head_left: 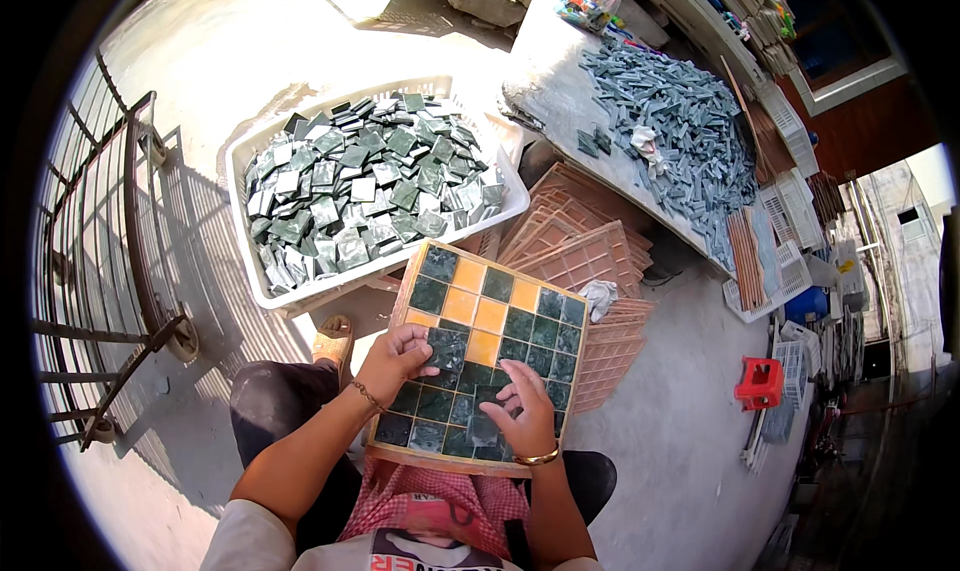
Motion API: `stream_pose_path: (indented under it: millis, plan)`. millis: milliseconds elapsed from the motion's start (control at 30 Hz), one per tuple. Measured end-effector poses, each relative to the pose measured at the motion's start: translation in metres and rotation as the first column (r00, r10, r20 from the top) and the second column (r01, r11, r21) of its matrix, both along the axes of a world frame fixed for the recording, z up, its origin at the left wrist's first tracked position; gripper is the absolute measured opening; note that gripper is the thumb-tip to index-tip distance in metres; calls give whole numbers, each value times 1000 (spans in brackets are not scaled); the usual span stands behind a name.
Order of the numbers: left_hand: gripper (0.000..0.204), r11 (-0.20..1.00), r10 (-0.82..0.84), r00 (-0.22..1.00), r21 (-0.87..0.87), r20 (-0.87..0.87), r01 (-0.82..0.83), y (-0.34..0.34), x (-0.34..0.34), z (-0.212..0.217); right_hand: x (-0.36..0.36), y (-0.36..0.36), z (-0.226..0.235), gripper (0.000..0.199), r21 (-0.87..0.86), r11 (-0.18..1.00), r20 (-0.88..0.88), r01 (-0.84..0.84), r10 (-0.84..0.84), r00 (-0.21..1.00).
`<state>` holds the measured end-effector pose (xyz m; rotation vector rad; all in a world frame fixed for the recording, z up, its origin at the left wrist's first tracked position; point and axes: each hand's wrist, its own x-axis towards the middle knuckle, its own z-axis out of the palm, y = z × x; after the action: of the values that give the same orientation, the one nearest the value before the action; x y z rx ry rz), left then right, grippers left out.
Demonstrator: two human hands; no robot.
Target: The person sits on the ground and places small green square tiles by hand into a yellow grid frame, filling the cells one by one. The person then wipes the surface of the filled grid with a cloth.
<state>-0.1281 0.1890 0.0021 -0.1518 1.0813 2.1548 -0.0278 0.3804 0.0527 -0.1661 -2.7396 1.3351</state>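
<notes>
A square grid tray [412, 281] rests on my lap, mostly filled with dark green square tiles; several cells show bare orange [487, 316]. My left hand [395, 359] presses a green tile [446, 349] into a cell near the tray's middle, fingers curled on it. My right hand [527, 411] lies flat on the tiles at the tray's lower right, fingers spread and pushing down. A bracelet sits on each wrist.
A white crate [240, 186] heaped with loose green tiles stands just ahead on the concrete floor. Stacked terracotta grid trays [585, 256] lie to its right. A bench [555, 81] holds a pile of grey-green strips. A metal cart frame [120, 271] stands at left.
</notes>
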Motion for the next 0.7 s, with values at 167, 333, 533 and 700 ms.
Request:
stream_pose_path:
  millis: [167, 333, 533, 700]
  plan:
    - [22, 990, -128, 990, -70, -63, 124, 12, 7, 4, -28, -21, 16, 63, 165, 978, -19, -128, 133, 991]
    - [23, 959, -235, 960, -199, -150, 203, 9, 5, 1, -36, -10, 5, 54, 256, 958, -39, -133, 147, 988]
    - [23, 952, -31, 934, -295, -357, -81, -8, -20, 0, -46, 27, -27, 50, 230, 973, -56, -21, 35, 998]
    - [22, 926, 114, 938, -306, -329, -220, -25, -38, 12, -57, 33, -34, 49, 224, 972, 2, -71, 72, 997]
